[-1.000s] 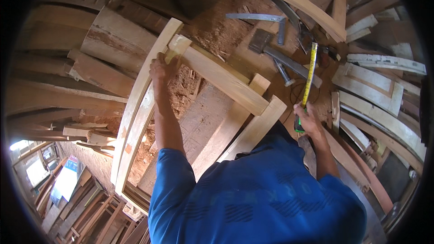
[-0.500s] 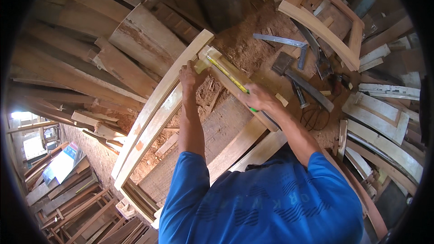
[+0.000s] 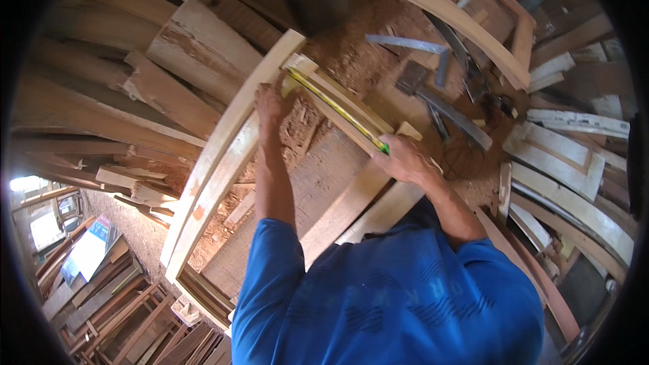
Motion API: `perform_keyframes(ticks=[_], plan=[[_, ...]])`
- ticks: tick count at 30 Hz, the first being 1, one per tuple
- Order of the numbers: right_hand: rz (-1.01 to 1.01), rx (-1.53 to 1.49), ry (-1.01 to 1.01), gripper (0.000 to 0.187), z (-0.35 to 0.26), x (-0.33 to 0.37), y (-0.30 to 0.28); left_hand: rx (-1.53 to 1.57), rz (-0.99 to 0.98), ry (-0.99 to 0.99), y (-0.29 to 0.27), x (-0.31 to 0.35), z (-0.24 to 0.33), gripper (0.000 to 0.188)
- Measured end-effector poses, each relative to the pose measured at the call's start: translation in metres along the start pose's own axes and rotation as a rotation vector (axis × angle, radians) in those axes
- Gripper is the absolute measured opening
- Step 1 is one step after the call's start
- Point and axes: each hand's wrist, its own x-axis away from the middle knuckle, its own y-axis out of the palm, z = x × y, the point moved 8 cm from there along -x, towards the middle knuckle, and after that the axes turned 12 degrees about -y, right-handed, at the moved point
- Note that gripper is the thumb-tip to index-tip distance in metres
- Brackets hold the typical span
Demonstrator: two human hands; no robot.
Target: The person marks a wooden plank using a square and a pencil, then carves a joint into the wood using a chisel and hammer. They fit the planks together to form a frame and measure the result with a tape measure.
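A yellow tape measure (image 3: 336, 107) is drawn out along a short wooden crosspiece of a pale wooden frame (image 3: 223, 122). My right hand (image 3: 405, 160) is closed around its green case, at the near right end of the crosspiece. At the far corner my left hand (image 3: 268, 101) grips the curved rail of the frame, close to the far end of the blade. A small yellowish piece (image 3: 291, 86) shows beside the left fingers; its kind is unclear. Two pale boards (image 3: 355, 206) of the frame run toward my body.
Right of the frame lie a metal square (image 3: 409, 43), a mallet (image 3: 412, 78) and other tools among wood shavings. A second wooden frame (image 3: 466, 32) stands at the far right. Stacked planks (image 3: 108, 101) crowd the left, and white boards (image 3: 561, 155) the right.
My right hand has moved slightly right and down with the tape case, and more yellow blade shows. My left hand stays on the frame corner. The whole view has shifted a little.
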Motion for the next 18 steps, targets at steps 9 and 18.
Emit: perform_keyframes(ticks=[9, 18], plan=[[0.066, -0.022, 0.165, 0.042, 0.084, 0.173, -0.011, 0.082, -0.112, -0.027, -0.006, 0.003, 0.010, 0.075], [0.093, -0.078, 0.172, 0.042, 0.086, 0.181, 0.000, 0.061, -0.096, -0.008, -0.016, 0.002, 0.020, 0.075]])
